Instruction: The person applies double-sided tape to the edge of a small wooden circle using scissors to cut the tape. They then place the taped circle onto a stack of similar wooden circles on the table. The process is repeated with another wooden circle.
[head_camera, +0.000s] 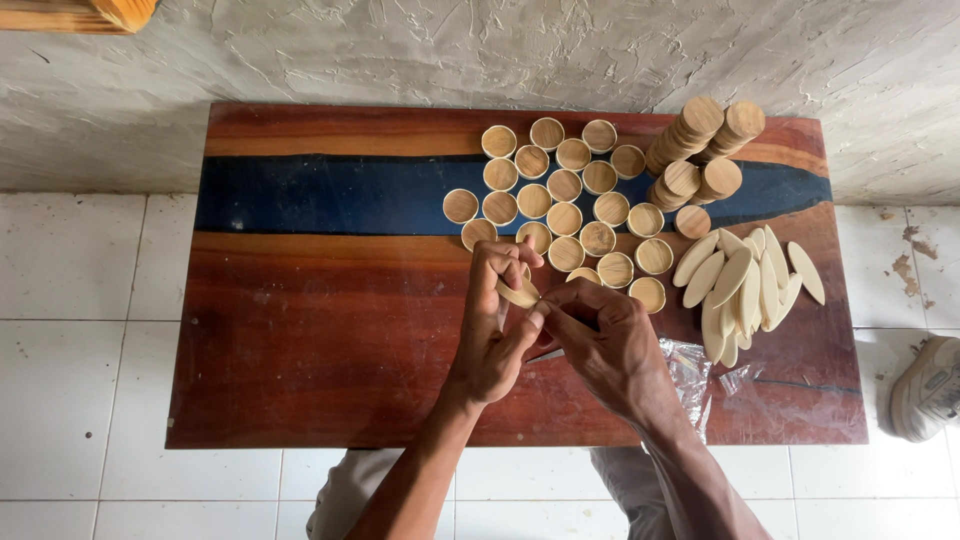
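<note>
A pale wooden strip (518, 294) is being held just above the near middle of the table (320, 340), pinched between both hands. The left hand (497, 320) is standing upright on its wrist, fingers curled over the top of the strip and thumb pressing against it from below. The right hand (605, 345) is coming in from the side, its fingers folded and its thumb tip meeting the left thumb at the strip's lower end. Both forearms are rising from the bottom edge, the person's knees showing beneath them.

Most of the strip is lying hidden inside the fingers, so its full shape is hard to tell.

Just beyond the hands, a cluster of small round wooden cups (563, 187) is sitting open side up across the blue band. To the right, stacks of discs (700, 150) are leaning against each other, and nearer, a pile of flat oval slats (745, 285) is fanning out. A clear plastic bag (690, 365) is peeking from under the right wrist, partly covered. A shoe (928, 388) is being cut off at the right edge.
</note>
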